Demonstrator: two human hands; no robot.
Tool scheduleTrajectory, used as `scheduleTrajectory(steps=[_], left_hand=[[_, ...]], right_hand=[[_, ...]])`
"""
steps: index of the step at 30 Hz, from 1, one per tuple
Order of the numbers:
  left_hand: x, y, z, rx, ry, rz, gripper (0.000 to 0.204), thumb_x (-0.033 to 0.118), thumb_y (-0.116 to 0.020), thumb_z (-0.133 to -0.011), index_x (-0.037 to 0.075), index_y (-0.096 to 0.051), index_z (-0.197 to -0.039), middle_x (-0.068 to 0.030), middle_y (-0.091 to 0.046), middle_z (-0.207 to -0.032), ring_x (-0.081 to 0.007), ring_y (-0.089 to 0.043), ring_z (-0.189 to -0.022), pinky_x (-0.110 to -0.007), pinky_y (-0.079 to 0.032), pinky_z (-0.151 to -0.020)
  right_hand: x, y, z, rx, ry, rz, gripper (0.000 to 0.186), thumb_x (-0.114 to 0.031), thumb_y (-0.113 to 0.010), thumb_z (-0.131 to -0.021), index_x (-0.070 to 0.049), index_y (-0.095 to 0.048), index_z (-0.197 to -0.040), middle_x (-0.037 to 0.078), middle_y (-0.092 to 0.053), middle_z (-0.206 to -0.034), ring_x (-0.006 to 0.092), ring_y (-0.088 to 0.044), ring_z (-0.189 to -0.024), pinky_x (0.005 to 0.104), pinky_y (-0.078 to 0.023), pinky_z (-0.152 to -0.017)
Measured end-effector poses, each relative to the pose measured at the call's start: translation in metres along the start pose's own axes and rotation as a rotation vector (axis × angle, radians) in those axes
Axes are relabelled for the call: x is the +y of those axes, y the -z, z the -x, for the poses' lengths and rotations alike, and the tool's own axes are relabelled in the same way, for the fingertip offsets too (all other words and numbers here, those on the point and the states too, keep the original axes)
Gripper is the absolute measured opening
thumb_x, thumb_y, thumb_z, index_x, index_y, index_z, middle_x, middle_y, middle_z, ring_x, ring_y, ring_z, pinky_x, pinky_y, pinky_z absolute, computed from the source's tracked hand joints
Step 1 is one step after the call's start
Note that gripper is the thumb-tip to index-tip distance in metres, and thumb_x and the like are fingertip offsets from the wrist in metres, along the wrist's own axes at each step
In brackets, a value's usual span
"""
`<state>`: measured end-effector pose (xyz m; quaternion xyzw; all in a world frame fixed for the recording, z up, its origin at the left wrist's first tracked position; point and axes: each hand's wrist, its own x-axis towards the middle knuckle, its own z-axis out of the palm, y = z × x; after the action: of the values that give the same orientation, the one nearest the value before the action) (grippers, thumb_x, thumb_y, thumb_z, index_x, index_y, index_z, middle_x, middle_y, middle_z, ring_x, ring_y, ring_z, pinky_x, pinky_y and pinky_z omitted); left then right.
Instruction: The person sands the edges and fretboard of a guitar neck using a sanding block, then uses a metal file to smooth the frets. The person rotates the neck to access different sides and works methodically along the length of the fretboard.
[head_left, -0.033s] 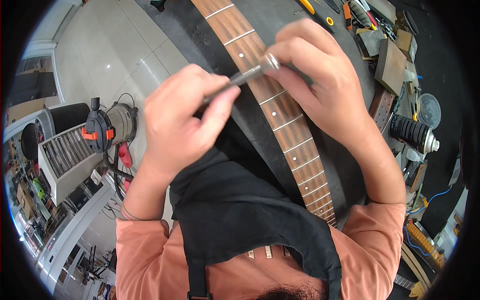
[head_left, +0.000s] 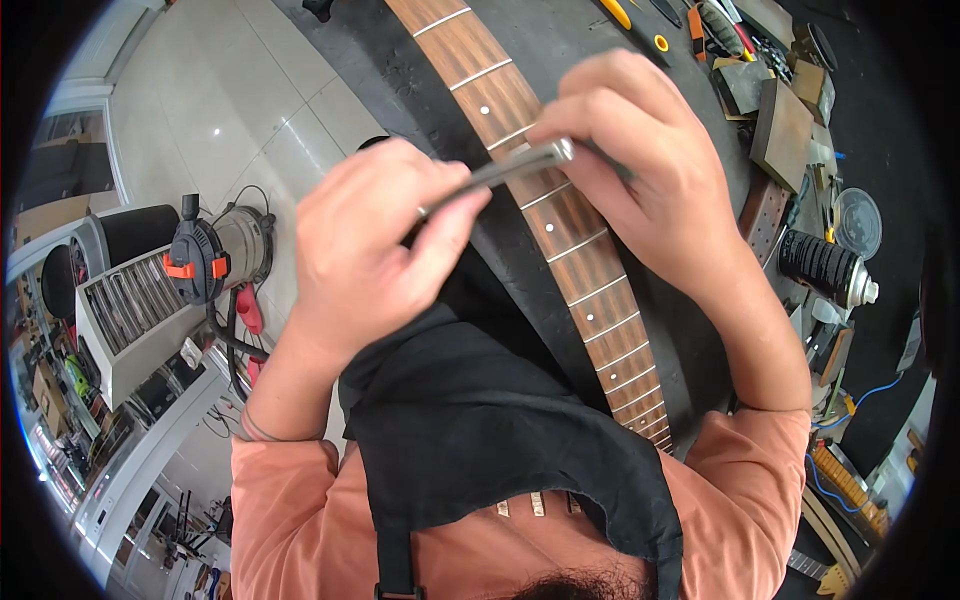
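Nearest, a black apron (head_left: 500, 440) covers the front of a salmon-coloured shirt (head_left: 290, 500), with dark hair (head_left: 585, 588) at the lower edge. Above the apron, the left hand (head_left: 365, 250) is closed around one end of a slim metal tool (head_left: 512, 168), thumb along its side. The tool is blurred and slants up to the right, over the guitar neck. The right hand (head_left: 650, 175) has its fingers curled, with thumb and forefinger right at the tool's shiny far end; the blur hides whether they pinch it.

Beneath the hands, the guitar neck (head_left: 585, 268) runs diagonally along the bench (head_left: 690, 350), its brown fretboard facing up with silvery frets and pale dot inlays. Farther right on the bench are a black spray can (head_left: 825, 268) lying on its side, a clear round lid (head_left: 858, 222), a brown block (head_left: 782, 135) and a blue cable (head_left: 870, 392). A yellow-handled tool (head_left: 614, 12) lies beyond the right hand. Off to the left, a vacuum cleaner (head_left: 238, 245) with orange latches stands on the tiled floor (head_left: 215, 110), beside a pale slatted unit (head_left: 130, 310).
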<state>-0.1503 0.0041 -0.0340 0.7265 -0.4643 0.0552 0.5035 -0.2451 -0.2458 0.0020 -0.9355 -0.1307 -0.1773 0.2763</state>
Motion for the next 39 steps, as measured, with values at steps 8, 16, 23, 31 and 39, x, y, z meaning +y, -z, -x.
scheduleTrajectory(steps=[8, 16, 23, 31, 39], left_hand=[[0.011, 0.006, 0.007, -0.121, 0.176, 0.157, 0.016, -0.001, -0.094, -0.089, 0.001, -0.080, -0.097, -0.0111, -0.074, -0.081, -0.0252, -0.071, -0.068, -0.036, -0.053, -0.062], [-0.006, 0.008, -0.001, -0.016, 0.026, -0.015, 0.018, -0.003, -0.094, -0.088, 0.000, -0.080, -0.099, -0.0112, -0.076, -0.083, -0.0246, -0.071, -0.069, -0.036, -0.053, -0.063], [0.009, 0.012, 0.012, -0.189, 0.049, 0.177, 0.019, -0.008, -0.093, -0.087, -0.005, -0.080, -0.101, -0.0149, -0.078, -0.085, -0.0251, -0.074, -0.070, -0.034, -0.055, -0.064], [-0.005, 0.010, -0.001, 0.007, 0.102, 0.037, 0.014, -0.003, -0.092, -0.091, 0.000, -0.080, -0.096, -0.0083, -0.071, -0.077, -0.0218, -0.065, -0.063, -0.035, -0.048, -0.058], [0.007, 0.011, 0.017, -0.136, -0.008, 0.141, 0.023, -0.007, -0.096, -0.083, -0.004, -0.078, -0.098, -0.0148, -0.077, -0.081, -0.0284, -0.074, -0.068, -0.036, -0.055, -0.062]], right_hand=[[-0.014, 0.010, 0.014, -0.065, -0.019, 0.051, 0.026, 0.003, -0.085, -0.087, -0.008, -0.079, -0.110, 0.009, -0.072, -0.114, 0.0324, -0.071, -0.106, 0.0419, -0.051, -0.095], [-0.003, -0.004, -0.005, -0.009, 0.015, 0.110, 0.024, 0.000, -0.086, -0.090, -0.008, -0.079, -0.111, 0.006, -0.074, -0.115, 0.0295, -0.072, -0.110, 0.0413, -0.050, -0.094], [-0.019, 0.013, 0.025, -0.099, 0.010, 0.043, 0.030, 0.003, -0.085, -0.083, -0.009, -0.080, -0.110, 0.007, -0.074, -0.114, 0.0296, -0.071, -0.103, 0.0423, -0.049, -0.092], [-0.002, -0.005, -0.011, -0.008, 0.053, 0.078, 0.021, -0.001, -0.085, -0.091, -0.008, -0.080, -0.110, 0.006, -0.074, -0.115, 0.0304, -0.072, -0.107, 0.0413, -0.050, -0.093], [-0.018, 0.011, 0.016, -0.126, 0.040, 0.049, 0.039, 0.007, -0.080, -0.077, -0.010, -0.080, -0.113, 0.008, -0.074, -0.116, 0.0310, -0.071, -0.103, 0.0437, -0.050, -0.091]])
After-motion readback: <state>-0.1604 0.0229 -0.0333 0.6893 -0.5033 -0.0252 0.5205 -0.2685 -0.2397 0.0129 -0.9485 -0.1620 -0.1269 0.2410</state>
